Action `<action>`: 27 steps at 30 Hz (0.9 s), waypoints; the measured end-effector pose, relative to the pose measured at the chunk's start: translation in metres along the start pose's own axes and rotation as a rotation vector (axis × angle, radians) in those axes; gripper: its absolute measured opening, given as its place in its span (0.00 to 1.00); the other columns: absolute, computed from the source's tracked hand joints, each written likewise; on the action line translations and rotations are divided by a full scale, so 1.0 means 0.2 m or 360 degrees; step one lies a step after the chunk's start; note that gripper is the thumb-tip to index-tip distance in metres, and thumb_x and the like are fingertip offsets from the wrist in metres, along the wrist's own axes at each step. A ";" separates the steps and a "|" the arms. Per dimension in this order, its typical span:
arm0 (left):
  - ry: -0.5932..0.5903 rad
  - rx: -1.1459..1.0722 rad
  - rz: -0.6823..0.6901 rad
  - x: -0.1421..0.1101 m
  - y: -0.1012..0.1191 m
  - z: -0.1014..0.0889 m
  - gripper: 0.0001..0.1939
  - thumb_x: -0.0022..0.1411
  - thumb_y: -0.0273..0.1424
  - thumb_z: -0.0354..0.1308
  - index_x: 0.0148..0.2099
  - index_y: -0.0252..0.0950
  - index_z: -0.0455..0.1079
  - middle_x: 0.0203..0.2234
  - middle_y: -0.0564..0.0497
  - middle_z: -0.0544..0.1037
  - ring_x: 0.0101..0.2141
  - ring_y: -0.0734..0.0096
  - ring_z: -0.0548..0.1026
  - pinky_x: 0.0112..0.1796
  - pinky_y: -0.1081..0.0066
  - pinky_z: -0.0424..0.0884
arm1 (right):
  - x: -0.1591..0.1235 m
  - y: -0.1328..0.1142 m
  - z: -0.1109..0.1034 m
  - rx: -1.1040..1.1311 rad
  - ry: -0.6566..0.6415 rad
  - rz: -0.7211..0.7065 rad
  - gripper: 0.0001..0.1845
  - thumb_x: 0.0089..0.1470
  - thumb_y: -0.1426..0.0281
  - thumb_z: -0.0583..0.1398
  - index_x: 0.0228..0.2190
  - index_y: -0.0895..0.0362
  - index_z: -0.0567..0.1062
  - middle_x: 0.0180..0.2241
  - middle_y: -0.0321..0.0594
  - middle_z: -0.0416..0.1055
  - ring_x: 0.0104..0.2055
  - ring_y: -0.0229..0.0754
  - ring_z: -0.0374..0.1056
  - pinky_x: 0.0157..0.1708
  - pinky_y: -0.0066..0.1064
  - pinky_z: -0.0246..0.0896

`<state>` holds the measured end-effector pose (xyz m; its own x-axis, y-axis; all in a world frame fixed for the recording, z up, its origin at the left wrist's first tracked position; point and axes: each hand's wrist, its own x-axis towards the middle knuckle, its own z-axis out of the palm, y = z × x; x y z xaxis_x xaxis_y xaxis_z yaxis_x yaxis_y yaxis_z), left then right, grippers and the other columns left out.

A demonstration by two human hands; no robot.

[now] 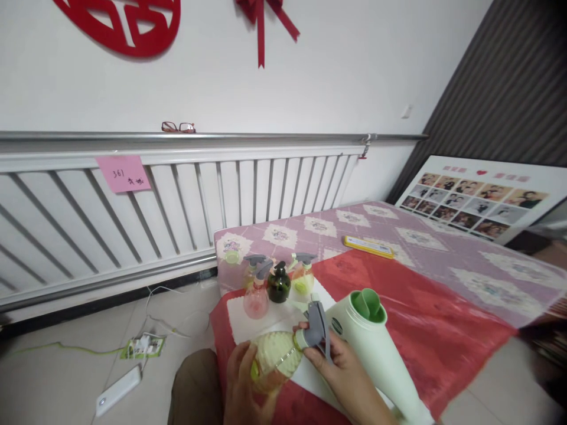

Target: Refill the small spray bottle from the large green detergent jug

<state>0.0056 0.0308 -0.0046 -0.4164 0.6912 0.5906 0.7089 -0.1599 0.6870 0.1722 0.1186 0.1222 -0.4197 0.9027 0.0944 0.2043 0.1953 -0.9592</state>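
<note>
My left hand is wrapped round the body of a yellow-green ribbed spray bottle, which lies tilted on its side. On its grey trigger head the fingers of my right hand are closed, near the neck. Beyond them stand a pink spray bottle, a dark green bottle with a black top and a pink-and-yellow spray bottle. Another spray bottle is partly hidden behind the pink one. Right of my right hand lies a large pale green container with a green spiral opening.
A red cloth covers part of the purple patterned tabletop, with a yellow case on it. A white radiator runs along the wall. On the floor are a power strip, cables and a white power bank.
</note>
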 end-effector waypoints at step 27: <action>-0.0967 -0.1005 -0.0560 0.13 0.01 -0.20 0.42 0.46 0.32 0.63 0.63 0.36 0.52 0.59 0.40 0.62 0.59 0.52 0.61 0.60 0.54 0.55 | -0.01 -0.11 -0.06 -0.0036 -0.0208 0.0119 0.20 0.49 0.55 0.62 0.41 0.53 0.75 0.39 0.42 0.75 0.44 0.50 0.69 0.48 0.44 0.63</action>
<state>-0.0263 0.0197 0.0286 -0.0536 0.9929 0.1060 0.0855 -0.1011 0.9912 0.1790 0.1176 0.1458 -0.5136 0.8579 -0.0142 0.2589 0.1392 -0.9558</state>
